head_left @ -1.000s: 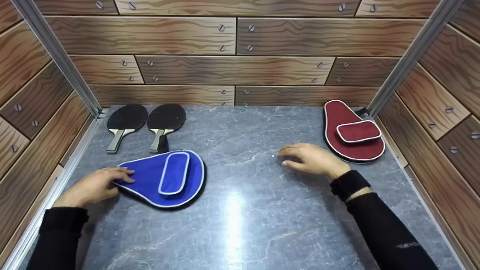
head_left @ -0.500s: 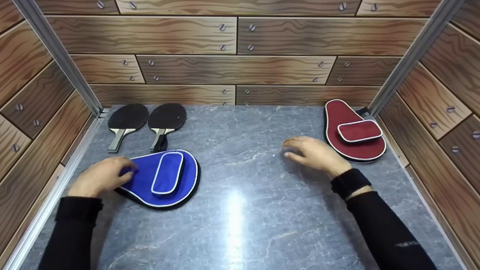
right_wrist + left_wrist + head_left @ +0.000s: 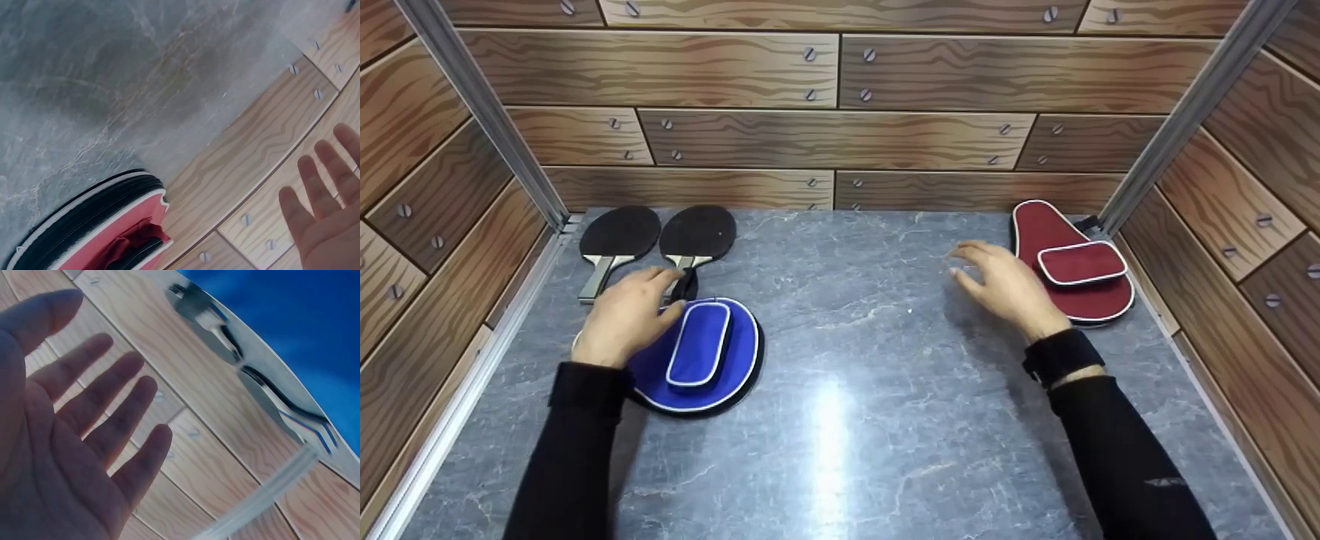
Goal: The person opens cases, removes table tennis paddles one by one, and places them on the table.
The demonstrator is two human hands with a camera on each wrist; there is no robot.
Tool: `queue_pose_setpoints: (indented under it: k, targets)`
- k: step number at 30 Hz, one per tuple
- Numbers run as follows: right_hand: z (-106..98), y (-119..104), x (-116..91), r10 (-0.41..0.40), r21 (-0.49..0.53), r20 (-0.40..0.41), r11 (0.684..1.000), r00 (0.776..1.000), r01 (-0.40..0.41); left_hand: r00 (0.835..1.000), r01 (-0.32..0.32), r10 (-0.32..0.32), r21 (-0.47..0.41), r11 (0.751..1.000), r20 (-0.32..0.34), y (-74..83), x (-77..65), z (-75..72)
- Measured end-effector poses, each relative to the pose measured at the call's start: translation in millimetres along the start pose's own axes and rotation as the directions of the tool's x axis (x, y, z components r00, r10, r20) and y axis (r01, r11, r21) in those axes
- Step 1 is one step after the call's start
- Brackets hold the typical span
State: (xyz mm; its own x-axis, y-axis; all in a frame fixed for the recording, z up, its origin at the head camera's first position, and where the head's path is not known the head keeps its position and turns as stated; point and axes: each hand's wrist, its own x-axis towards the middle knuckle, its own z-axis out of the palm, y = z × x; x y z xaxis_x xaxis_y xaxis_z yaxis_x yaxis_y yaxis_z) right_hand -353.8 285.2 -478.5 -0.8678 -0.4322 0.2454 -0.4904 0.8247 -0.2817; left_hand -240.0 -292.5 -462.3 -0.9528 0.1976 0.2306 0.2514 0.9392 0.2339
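Note:
My left hand point(image 3: 628, 316) hovers over the narrow end of a blue table tennis paddle case point(image 3: 739, 341), hiding that end. In the left wrist view its fingers point(image 3: 101, 402) are spread and hold nothing, with the blue case point(image 3: 298, 320) large at the upper right. Just beyond the fingertips lie two black paddles, the left paddle point(image 3: 620, 232) and the right paddle point(image 3: 697, 232), handles toward me. On the other side, my right hand point(image 3: 1006, 289) floats beside a red paddle case point(image 3: 1039, 225), overlapping its left edge. Those fingers point(image 3: 312, 191) are also extended and bare.
A grey marbled tabletop point(image 3: 840, 300) lies under everything. Wood-patterned walls point(image 3: 735, 139) enclose the back and both sides, with metal posts point(image 3: 491, 124) at the corners. The red case sits close to the back right corner; a light reflection crosses the table's front middle.
My left hand has risen off the blue case's narrow end and moved right and forward. The blue case slid slightly left beforehand. My right hand has drifted a little right and forward.

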Motion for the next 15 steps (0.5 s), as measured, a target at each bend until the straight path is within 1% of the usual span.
queue_pose_setpoints:
  k: [5,11,15]
  targets:
    - [-12,14,2,0.097,0.045,-0.062,0.995,0.993,-0.094,0.999,0.023,-0.024,-0.017,1.000,-0.044,16.0,12.1,3.3]
    - [-28,39,1,0.229,0.051,-0.087,0.973,0.969,-0.226,0.998,0.053,-0.056,-0.059,0.997,-0.040,32.5,25.5,7.7]
    - [-33,59,-1,0.259,0.015,-0.106,0.966,0.960,-0.258,0.996,0.073,-0.076,-0.078,0.994,-0.041,42.4,32.4,10.7]
